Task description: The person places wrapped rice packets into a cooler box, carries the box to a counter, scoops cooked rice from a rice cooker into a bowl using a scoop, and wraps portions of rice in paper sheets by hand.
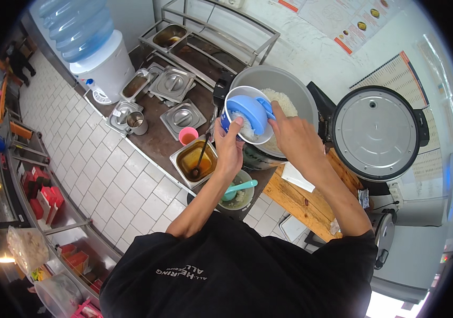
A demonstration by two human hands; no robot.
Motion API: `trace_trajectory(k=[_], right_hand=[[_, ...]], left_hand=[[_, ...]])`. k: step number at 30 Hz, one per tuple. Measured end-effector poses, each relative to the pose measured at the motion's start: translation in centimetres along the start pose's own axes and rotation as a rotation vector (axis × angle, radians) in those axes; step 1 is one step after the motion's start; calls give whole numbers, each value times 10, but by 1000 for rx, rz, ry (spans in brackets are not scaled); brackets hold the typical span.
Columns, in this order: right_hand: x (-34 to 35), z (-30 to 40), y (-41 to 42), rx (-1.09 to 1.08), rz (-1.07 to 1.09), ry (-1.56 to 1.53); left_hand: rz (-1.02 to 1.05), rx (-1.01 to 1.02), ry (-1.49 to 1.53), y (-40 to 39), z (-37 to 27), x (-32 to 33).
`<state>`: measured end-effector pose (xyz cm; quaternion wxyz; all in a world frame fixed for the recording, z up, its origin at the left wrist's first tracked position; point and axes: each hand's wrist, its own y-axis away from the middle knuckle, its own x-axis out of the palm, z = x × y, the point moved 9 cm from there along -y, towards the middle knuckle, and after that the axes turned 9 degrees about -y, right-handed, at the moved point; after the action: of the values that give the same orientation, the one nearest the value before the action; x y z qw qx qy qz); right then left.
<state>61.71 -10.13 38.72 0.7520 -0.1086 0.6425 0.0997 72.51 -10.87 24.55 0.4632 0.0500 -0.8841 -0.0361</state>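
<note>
My left hand (229, 153) grips a blue-and-white paper bowl (268, 137) by its side, the thumb over the rim. Inside the bowl is white rice (247, 131), partly covered by a light-blue plastic scoop (246, 109). The fingers of my right hand (296, 137) hold the scoop's handle at the bowl's right rim. Both hands are over the front of a large rice cooker (250, 74) whose pot holds cooked rice (284, 101). Its round lid (375, 131) is swung up to the right. The bowl hides part of the pot.
A steel pan of brown sauce (188, 159) with a black ladle, a pink cup (188, 135) and steel lids (182, 115) stand left of the cooker. Below my left forearm is a bowl with a turquoise spoon (246, 185). A water dispenser (105, 63) stands farther left; a person (20, 61) is beyond.
</note>
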Motion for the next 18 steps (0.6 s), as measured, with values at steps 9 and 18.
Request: trace_trajectory(k=[9, 18], right_hand=[[-49, 31, -12, 20, -52, 2], [-6, 58, -6, -139, -26, -80]], left_hand=[[19, 41, 133, -1, -20, -20], [26, 197, -27, 39, -59, -47]])
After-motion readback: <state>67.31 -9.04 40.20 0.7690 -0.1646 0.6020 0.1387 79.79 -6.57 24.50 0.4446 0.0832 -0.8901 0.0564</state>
